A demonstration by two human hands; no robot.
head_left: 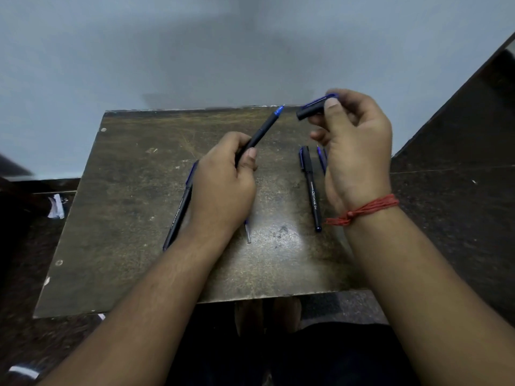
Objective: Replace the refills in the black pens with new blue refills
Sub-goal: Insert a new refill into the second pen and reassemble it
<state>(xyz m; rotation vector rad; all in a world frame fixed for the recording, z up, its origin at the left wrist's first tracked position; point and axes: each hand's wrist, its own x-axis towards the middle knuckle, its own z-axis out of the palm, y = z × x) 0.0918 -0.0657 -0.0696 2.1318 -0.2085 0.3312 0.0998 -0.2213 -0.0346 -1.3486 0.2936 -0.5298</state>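
black capped pens (311, 188) lie on worktop (125, 190); left hand (223, 185) grips uncapped pen (260, 135), right hand (356, 143) pinches cap (312, 108).

My left hand (223, 188) hides most of a refill (247, 232) and the capped pen (178, 210) beside it; my right hand (354, 151) covers the blue refills (322, 160).
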